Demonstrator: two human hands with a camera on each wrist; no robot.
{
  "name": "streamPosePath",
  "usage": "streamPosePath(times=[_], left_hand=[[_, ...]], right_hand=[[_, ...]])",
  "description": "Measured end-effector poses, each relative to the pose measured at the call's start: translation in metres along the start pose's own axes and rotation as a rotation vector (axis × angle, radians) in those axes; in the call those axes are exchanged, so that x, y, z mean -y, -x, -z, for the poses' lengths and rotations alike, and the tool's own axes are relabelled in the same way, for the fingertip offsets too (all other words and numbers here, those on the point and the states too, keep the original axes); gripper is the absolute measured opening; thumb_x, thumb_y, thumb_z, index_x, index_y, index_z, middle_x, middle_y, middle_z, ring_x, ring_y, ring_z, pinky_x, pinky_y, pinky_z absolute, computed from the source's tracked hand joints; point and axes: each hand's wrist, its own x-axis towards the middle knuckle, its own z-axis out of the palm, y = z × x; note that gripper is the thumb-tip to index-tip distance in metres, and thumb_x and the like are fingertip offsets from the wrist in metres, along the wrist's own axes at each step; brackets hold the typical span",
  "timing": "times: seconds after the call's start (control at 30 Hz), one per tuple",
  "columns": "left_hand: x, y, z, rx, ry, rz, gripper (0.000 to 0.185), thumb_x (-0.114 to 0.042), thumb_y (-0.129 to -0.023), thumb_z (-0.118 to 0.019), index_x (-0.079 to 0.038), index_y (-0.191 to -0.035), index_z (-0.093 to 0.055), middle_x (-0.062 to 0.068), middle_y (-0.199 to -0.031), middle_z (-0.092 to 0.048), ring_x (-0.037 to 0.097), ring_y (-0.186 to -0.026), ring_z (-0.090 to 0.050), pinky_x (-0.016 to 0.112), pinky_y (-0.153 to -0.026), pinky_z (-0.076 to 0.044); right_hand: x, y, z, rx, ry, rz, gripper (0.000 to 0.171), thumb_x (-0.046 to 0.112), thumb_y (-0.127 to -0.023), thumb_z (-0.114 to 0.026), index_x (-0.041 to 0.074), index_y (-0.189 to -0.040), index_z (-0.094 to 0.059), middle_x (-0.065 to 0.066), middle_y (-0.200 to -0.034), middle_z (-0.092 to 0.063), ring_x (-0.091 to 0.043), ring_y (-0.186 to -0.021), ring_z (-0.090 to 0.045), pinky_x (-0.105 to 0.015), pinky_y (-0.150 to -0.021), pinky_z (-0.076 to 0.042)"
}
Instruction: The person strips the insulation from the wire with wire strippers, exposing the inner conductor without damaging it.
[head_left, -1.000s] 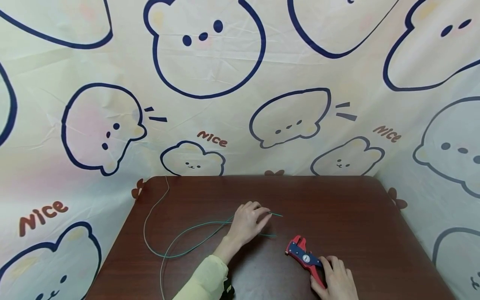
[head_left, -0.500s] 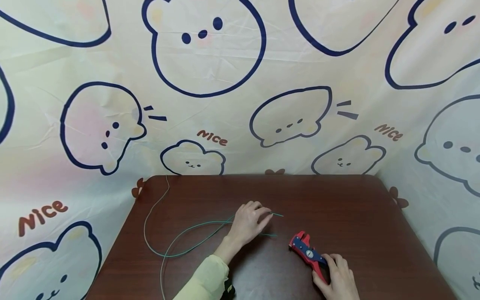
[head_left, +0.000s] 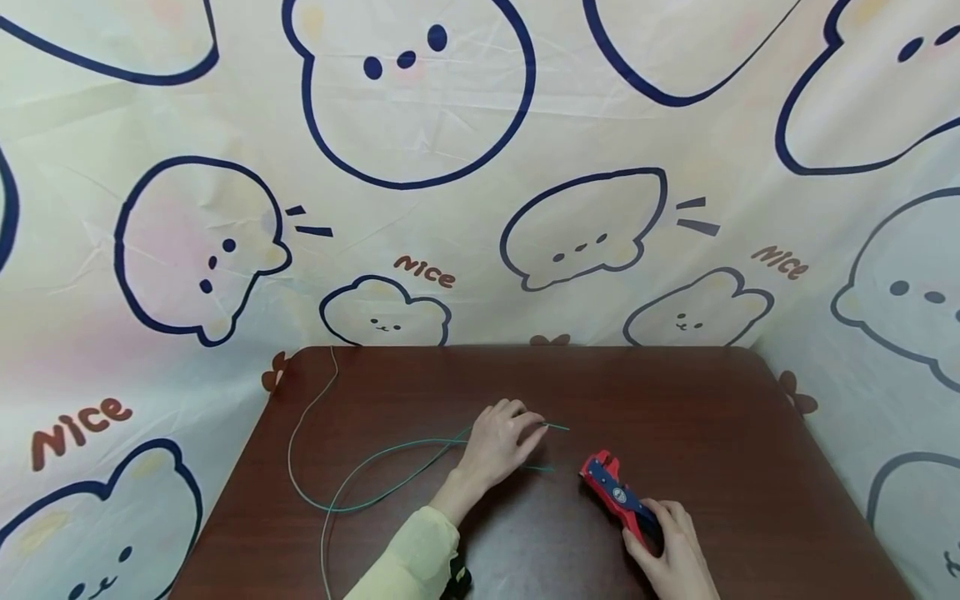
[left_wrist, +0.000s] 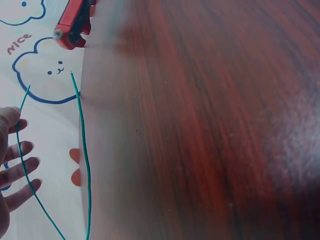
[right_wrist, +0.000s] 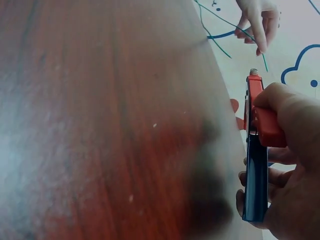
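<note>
The head view alone shows the whole loop of the green wire [head_left: 375, 492] trailing away behind the left hand [head_left: 498, 442] across the brown table [head_left: 712, 417], while the right wrist view alone shows the right hand [head_left: 671, 550] with thumb on top and fingers curled beneath the handles of the red and blue wire stripper [head_left: 615, 493]. The left hand rests palm down on the table, fingers bent, pinching the wire near its free end, which pokes out just past the fingertips toward the stripper's head nearby.
</note>
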Motion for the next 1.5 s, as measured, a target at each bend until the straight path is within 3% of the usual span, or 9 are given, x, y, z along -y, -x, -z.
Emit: streamPosePath(times=[0.43, 0.7, 0.83, 0.93, 1.03, 1.17, 1.37, 1.5], left_hand=[[0.001, 0.0, 0.001, -0.021, -0.012, -0.027, 0.011, -0.027, -0.097, -0.087, -0.019, -0.105, -0.086, -0.002, -0.095, -0.076, 0.015, -0.085, -0.068, 0.03, -0.075, -0.059], [-0.001, 0.001, 0.002, -0.023, -0.01, -0.031, 0.011, -0.028, -0.099, -0.085, -0.019, -0.104, -0.086, -0.002, -0.094, -0.075, 0.014, -0.083, -0.066, 0.028, -0.075, -0.058], [-0.001, 0.0, 0.001, -0.025, 0.001, -0.031, 0.01, -0.026, -0.097, -0.086, -0.019, -0.104, -0.086, -0.003, -0.093, -0.075, 0.015, -0.082, -0.066, 0.028, -0.074, -0.058], [-0.002, 0.0, 0.001, -0.02, 0.013, -0.027, 0.01, -0.025, -0.096, -0.087, -0.018, -0.104, -0.086, -0.002, -0.093, -0.075, 0.015, -0.082, -0.065, 0.027, -0.073, -0.057], [-0.003, 0.0, 0.001, -0.013, 0.018, -0.021, 0.01, -0.025, -0.097, -0.087, -0.019, -0.104, -0.086, -0.002, -0.093, -0.075, 0.015, -0.081, -0.065, 0.027, -0.072, -0.056], [-0.004, 0.001, 0.002, -0.007, 0.023, -0.016, 0.01, -0.025, -0.097, -0.087, -0.018, -0.104, -0.086, -0.002, -0.093, -0.075, 0.015, -0.081, -0.064, 0.027, -0.072, -0.056], [-0.004, 0.002, 0.003, 0.013, 0.024, -0.005, 0.009, -0.024, -0.097, -0.086, -0.018, -0.105, -0.086, -0.002, -0.094, -0.075, 0.015, -0.082, -0.065, 0.027, -0.073, -0.056], [-0.004, 0.003, 0.001, 0.023, 0.02, -0.003, 0.009, -0.024, -0.098, -0.085, -0.019, -0.105, -0.086, -0.002, -0.094, -0.075, 0.014, -0.083, -0.065, 0.028, -0.073, -0.057]], right_hand=[[0.008, -0.004, 0.002, 0.031, -0.096, -0.038, 0.058, 0.035, -0.1, -0.081, -0.002, -0.143, -0.066, -0.018, -0.131, -0.063, -0.03, -0.118, -0.062, -0.046, -0.095, -0.055], [0.007, -0.008, 0.006, 0.034, -0.209, -0.052, 0.056, 0.033, -0.102, -0.08, -0.005, -0.142, -0.067, -0.02, -0.129, -0.068, -0.021, -0.108, -0.066, -0.027, -0.086, -0.053], [0.005, -0.006, 0.006, -0.032, -0.302, -0.005, 0.043, 0.021, -0.102, -0.079, -0.005, -0.135, -0.072, -0.016, -0.121, -0.076, -0.004, -0.099, -0.064, -0.021, -0.082, -0.053], [0.003, -0.005, 0.004, -0.048, -0.443, 0.007, 0.036, 0.009, -0.102, -0.076, -0.01, -0.132, -0.072, -0.007, -0.104, -0.078, 0.003, -0.085, -0.063, -0.022, -0.073, -0.055], [0.004, -0.006, 0.004, 0.016, -0.634, -0.087, 0.04, 0.005, -0.106, -0.069, -0.015, -0.139, -0.065, -0.002, -0.095, -0.076, -0.004, -0.074, -0.067, -0.026, -0.065, -0.058], [0.007, -0.008, 0.006, 0.126, -0.81, -0.215, 0.053, 0.011, -0.113, -0.06, -0.021, -0.153, -0.048, -0.01, -0.105, -0.078, -0.012, -0.081, -0.075, -0.032, -0.069, -0.066], [0.004, -0.012, 0.015, 0.343, -0.875, -0.194, 0.068, 0.022, -0.121, -0.042, -0.027, -0.161, -0.017, -0.027, -0.127, -0.074, -0.015, -0.097, -0.08, -0.037, -0.086, -0.068], [-0.001, -0.016, 0.019, 0.446, -0.876, -0.184, 0.073, 0.028, -0.123, -0.032, -0.029, -0.161, -0.007, -0.038, -0.142, -0.064, -0.016, -0.103, -0.081, -0.037, -0.092, -0.067]])
